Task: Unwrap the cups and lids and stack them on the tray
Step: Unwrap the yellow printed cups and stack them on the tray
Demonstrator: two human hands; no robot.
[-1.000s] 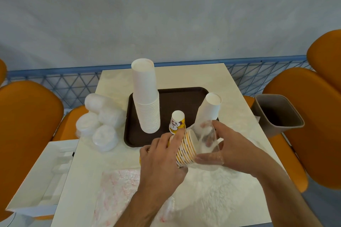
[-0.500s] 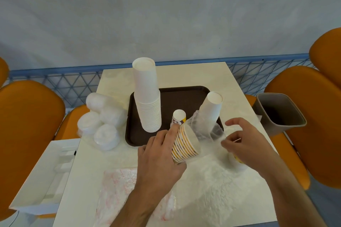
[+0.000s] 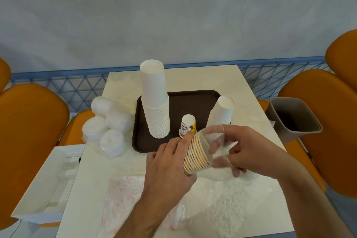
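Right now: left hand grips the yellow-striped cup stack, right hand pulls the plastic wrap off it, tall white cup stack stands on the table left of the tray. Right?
Not quite. The head view shows the tall white cup stack standing on the brown tray, not on the table. The rest holds: left hand grips the yellow-striped cup stack, right hand pulls the plastic wrap.

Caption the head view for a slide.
Left hand grips a yellow-striped cup stack while the right hand pulls clear wrap off it, near the brown tray.

probably a café seating area: orange chairs (image 3: 32, 131), small table (image 3: 251, 189), serving tray (image 3: 193, 100)
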